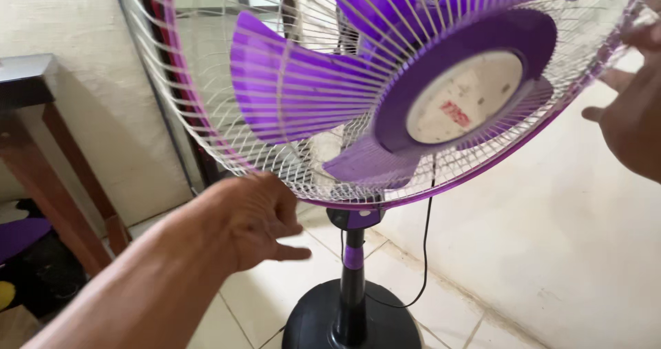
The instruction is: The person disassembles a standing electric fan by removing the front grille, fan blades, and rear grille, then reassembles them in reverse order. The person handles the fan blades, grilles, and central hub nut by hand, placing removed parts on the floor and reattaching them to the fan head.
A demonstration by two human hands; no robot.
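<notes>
White wire guard, thin painted metal; translucent purple plastic blades glossy behind it. Base shiny black plastic. Floor tiles smooth, pale, glazed. Table leg dark varnished wood.

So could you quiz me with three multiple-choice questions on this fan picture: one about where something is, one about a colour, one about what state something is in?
1. Where is the left hand?
A. At the lower rim of the wire guard
B. On the round base
C. On the wooden table

2. What colour are the fan blades?
A. Green
B. Purple
C. Orange

3. What state is the guard in?
A. Taken off and lying on the floor
B. In place over the blades
C. Wrapped in cloth

Answers:
1. A: the left hand sits right under the guard's bottom edge, well above the black base and away from the table.
2. B: the blades behind the wires are plainly purple, like the hub ring.
3. B: the white wires cover the blades on the stand, with the right hand at the far rim.
</notes>
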